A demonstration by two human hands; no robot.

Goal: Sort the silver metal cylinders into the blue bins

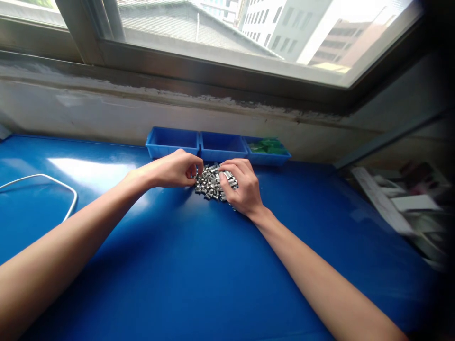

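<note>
A pile of small shiny metal pieces (209,183) lies on the blue table (185,274), in front of a row of blue bins. At the pile's left edge is my left hand (180,169), its fingers curled together; a small bit of metal shows at the fingertips. My right hand (242,186) rests over the right side of the pile, thumb and fingers apart, touching the pieces. Whether anything lies within its fingers cannot be made out.
Behind the pile stand a left blue bin (152,147), a middle blue bin (223,154) and a right one holding green pieces (268,146). A white cable (73,203) lies at the left. Window and wall rise behind; blurred items sit at the far right.
</note>
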